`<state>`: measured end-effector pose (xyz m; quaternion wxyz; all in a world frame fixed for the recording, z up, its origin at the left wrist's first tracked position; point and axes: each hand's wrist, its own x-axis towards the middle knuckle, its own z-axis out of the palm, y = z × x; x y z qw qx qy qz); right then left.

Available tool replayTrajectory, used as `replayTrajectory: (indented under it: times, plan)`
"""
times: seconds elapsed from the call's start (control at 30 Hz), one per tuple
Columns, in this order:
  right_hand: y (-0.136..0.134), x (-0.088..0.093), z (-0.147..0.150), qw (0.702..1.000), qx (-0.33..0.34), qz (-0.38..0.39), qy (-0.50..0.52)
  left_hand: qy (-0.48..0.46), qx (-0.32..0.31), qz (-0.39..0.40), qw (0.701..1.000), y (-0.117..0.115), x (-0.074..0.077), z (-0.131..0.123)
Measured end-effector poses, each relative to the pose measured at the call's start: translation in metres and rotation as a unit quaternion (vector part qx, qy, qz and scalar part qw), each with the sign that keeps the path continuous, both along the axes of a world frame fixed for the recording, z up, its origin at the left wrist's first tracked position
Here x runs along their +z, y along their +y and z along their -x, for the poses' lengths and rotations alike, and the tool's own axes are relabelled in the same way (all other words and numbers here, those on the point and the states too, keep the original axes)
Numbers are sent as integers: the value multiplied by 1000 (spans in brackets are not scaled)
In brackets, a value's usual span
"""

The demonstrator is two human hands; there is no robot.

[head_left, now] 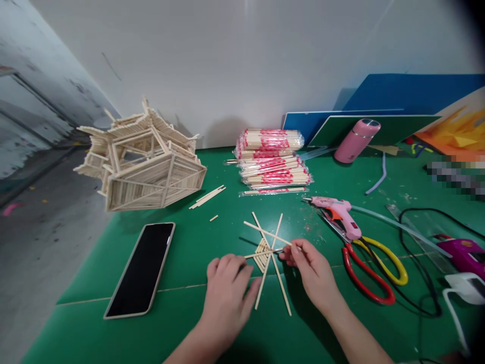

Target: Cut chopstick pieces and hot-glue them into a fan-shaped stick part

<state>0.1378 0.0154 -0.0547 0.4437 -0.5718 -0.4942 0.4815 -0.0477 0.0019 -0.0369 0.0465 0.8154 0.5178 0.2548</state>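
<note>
Several thin wooden sticks cross in a star (276,280) on the green table, joined on the left by a small fan of short stick pieces (260,257). My right hand (308,270) pinches the right end of a wooden stick (265,231), which slants over the star. A thin dark-tipped piece near those fingertips is too small to name. My left hand (229,288) rests at the star's left side, thumb apart from the bent fingers. Its fingertips are by the left end of a level stick; whether they touch it is unclear.
A stick-built model house (151,162) stands at the back left, near a phone (142,270). Wrapped chopsticks (271,159) are piled behind. To the right lie a pink glue gun (337,212), red-and-yellow-handled scissors (369,270), a black cable (417,268) and a pink bottle (357,141).
</note>
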Motion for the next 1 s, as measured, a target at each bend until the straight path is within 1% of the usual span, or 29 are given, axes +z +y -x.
replayTrajectory:
  times: [0.1, 0.2, 0.33, 0.5, 0.8, 1.0]
  plan:
    - [-1, -1, 2, 1000, 8, 6, -8, 5, -8, 25, 1000, -9, -8, -10]
    - [0, -2, 3, 1000, 14, 9, -16, 24, -16, 47, 998, -8, -14, -11]
    - [3, -2, 4, 999, 23, 9, -26, 45, -25, 51, 997, -5, -18, -11]
    - [8, -1, 8, 999, 35, 4, -34, 63, -14, 54, 996, -2, -17, -10]
    - [17, -2, 16, 998, 51, -4, -33, 51, 5, 60, 997, 2, -14, -4]
    - [17, 0, 13, 999, 34, -14, -12, 48, 8, 49, 998, 0, -11, -3]
